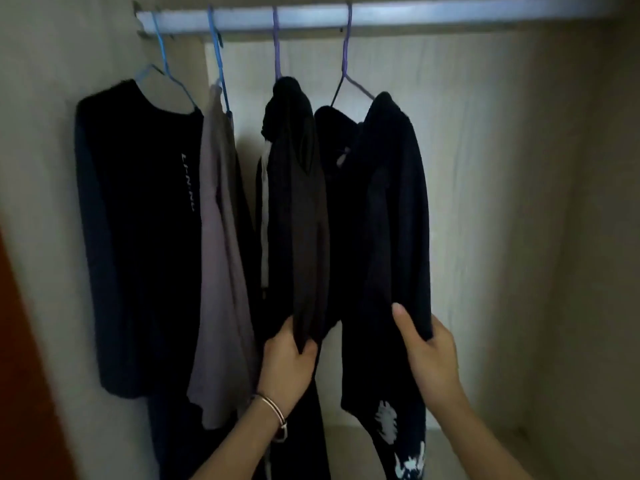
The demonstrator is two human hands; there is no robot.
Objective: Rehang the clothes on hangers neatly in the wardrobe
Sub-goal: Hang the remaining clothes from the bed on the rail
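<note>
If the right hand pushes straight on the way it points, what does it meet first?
The dark printed garment that the right hand pinches; it points up along that fabric. Depth beyond is unclear.

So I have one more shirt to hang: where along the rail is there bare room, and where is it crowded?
The rail is bare from the rightmost purple hanger to the right wall; that is the widest room. Leftward the four hangers hang close, garments overlapping, with one slim gap right of the grey top.
</note>
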